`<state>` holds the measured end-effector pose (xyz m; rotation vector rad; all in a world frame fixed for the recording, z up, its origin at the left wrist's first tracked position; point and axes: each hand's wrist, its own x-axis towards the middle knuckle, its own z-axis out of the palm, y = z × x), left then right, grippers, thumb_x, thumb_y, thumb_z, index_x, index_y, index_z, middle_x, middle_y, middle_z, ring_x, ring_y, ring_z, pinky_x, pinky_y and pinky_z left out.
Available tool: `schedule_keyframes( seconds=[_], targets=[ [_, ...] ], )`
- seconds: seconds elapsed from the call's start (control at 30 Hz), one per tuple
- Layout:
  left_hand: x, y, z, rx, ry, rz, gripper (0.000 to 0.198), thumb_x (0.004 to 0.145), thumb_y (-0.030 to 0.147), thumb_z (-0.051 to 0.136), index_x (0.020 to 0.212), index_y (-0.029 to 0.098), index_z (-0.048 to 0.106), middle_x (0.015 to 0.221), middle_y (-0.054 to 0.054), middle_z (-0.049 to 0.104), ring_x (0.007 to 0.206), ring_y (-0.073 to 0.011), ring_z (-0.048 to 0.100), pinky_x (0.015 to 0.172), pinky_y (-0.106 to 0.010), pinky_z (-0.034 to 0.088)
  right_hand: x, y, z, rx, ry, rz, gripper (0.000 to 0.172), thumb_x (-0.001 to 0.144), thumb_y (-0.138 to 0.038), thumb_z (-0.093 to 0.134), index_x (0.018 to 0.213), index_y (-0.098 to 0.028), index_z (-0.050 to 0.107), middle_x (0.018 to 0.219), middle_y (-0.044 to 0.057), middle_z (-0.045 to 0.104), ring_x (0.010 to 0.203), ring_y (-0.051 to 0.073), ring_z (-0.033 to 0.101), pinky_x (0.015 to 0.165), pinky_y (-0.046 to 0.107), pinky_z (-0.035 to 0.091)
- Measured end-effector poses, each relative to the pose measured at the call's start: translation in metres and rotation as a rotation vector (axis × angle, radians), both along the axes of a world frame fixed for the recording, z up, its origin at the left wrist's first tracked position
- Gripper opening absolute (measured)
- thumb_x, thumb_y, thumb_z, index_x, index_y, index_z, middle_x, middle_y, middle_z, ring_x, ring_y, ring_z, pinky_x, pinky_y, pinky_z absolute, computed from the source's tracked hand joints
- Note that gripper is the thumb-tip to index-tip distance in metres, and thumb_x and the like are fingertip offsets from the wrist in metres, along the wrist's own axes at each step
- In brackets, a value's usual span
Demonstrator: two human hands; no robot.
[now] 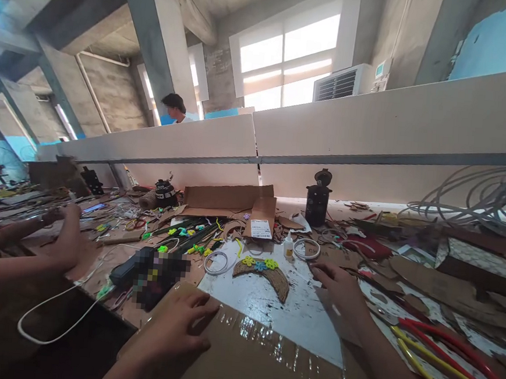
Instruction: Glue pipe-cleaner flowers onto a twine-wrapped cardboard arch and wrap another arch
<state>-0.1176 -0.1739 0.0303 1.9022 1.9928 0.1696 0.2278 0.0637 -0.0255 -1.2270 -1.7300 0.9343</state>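
Observation:
My left hand point(176, 323) lies flat on a brown cardboard sheet point(248, 358) with clear tape, fingers spread and open. My right hand point(337, 286) rests open on the white tabletop point(270, 302), fingers stretched toward a crescent-shaped woven piece point(268, 275) with yellow and blue flowers on it. A small glue bottle point(289, 246) and coils of white wire point(306, 249) sit just beyond.
Another person's hand point(67, 239) and arm reach in from the left. A white cable point(64, 297), an open cardboard box point(234, 205), a black jar point(317, 203), red and yellow tubing point(441, 356) and cardboard scraps surround me. A white partition point(371, 134) backs the bench.

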Motion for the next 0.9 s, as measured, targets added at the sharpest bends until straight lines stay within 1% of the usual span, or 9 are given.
schedule_keyframes(
  seconds=[0.1,0.2,0.33,0.43,0.5,0.6,0.7,0.8,0.9],
  targets=[
    [-0.002,-0.001,0.005,-0.014,-0.014,0.035,0.074,0.069,0.036,0.077,0.14,0.039,0.058,0.157,-0.005,0.045,0.142,-0.0337,0.042,0.118,-0.045,0.032,-0.001,0.0,0.002,-0.002,0.002,0.009,0.043,0.078,-0.057,0.052,0.089,-0.021,0.071,0.083,0.008,0.076,0.076,0.029,0.068,0.065,0.035,0.046],
    [0.012,0.014,0.02,0.096,-0.047,0.057,0.055,0.078,0.039,0.071,0.133,0.033,0.066,0.15,-0.008,0.054,0.14,-0.0329,0.046,0.118,-0.047,0.031,-0.003,-0.002,0.003,0.001,-0.009,0.016,0.044,0.081,-0.061,0.049,0.08,-0.022,0.069,0.073,0.006,0.073,0.065,0.025,0.063,0.06,0.033,0.042],
    [0.047,0.051,0.037,0.242,-0.19,-0.023,0.04,0.084,0.04,0.068,0.123,0.033,0.071,0.138,-0.005,0.065,0.129,-0.0301,0.055,0.113,-0.046,0.037,-0.005,-0.007,0.006,0.011,-0.025,0.016,0.052,0.089,-0.066,0.042,0.064,-0.024,0.059,0.06,0.003,0.065,0.058,0.021,0.058,0.057,0.031,0.038],
    [0.073,0.085,0.036,0.26,-0.269,-0.183,0.031,0.084,0.038,0.07,0.114,0.033,0.074,0.122,-0.005,0.073,0.114,-0.0293,0.063,0.1,-0.043,0.043,-0.004,-0.009,0.007,0.017,-0.034,-0.006,0.059,0.092,-0.067,0.037,0.054,-0.024,0.052,0.054,0.003,0.059,0.055,0.02,0.054,0.057,0.032,0.036],
    [0.084,0.109,0.031,0.281,-0.275,-0.218,0.023,0.086,0.037,0.067,0.105,0.03,0.077,0.109,-0.007,0.076,0.103,-0.0283,0.065,0.089,-0.039,0.044,-0.003,-0.008,0.006,0.006,-0.027,0.003,0.059,0.091,-0.067,0.038,0.053,-0.024,0.053,0.054,0.004,0.059,0.054,0.02,0.054,0.056,0.032,0.037],
    [0.085,0.145,0.022,0.387,-0.275,-0.099,0.015,0.082,0.033,0.067,0.073,0.024,0.075,0.08,-0.006,0.072,0.081,-0.0234,0.062,0.072,-0.031,0.038,0.0,-0.004,0.004,-0.022,-0.029,0.064,0.05,0.086,-0.063,0.049,0.056,-0.025,0.056,0.056,0.004,0.061,0.053,0.021,0.054,0.053,0.032,0.039],
    [0.071,0.171,0.015,0.51,-0.287,0.11,0.03,0.081,0.037,0.065,0.056,0.021,0.061,0.063,-0.003,0.059,0.068,-0.0194,0.053,0.064,-0.028,0.029,0.001,-0.003,0.008,-0.008,-0.039,0.099,0.035,0.077,-0.055,0.063,0.059,-0.025,0.06,0.058,0.004,0.063,0.052,0.021,0.053,0.051,0.032,0.039],
    [0.056,0.176,0.011,0.595,-0.295,0.247,0.038,0.087,0.045,0.054,0.057,0.022,0.055,0.063,-0.002,0.057,0.066,-0.019,0.049,0.063,-0.028,0.026,-0.001,-0.01,0.021,0.019,-0.048,0.115,0.028,0.074,-0.051,0.067,0.064,-0.024,0.064,0.059,0.003,0.062,0.054,0.021,0.054,0.054,0.031,0.039],
    [0.044,0.169,0.006,0.638,-0.289,0.328,0.036,0.086,0.045,0.049,0.058,0.023,0.054,0.062,-0.004,0.054,0.066,-0.0208,0.049,0.063,-0.028,0.025,-0.007,-0.019,0.03,0.018,-0.057,0.032,0.04,0.089,-0.052,0.052,0.064,-0.023,0.064,0.062,0.004,0.064,0.057,0.021,0.056,0.058,0.031,0.039]
  ],
)
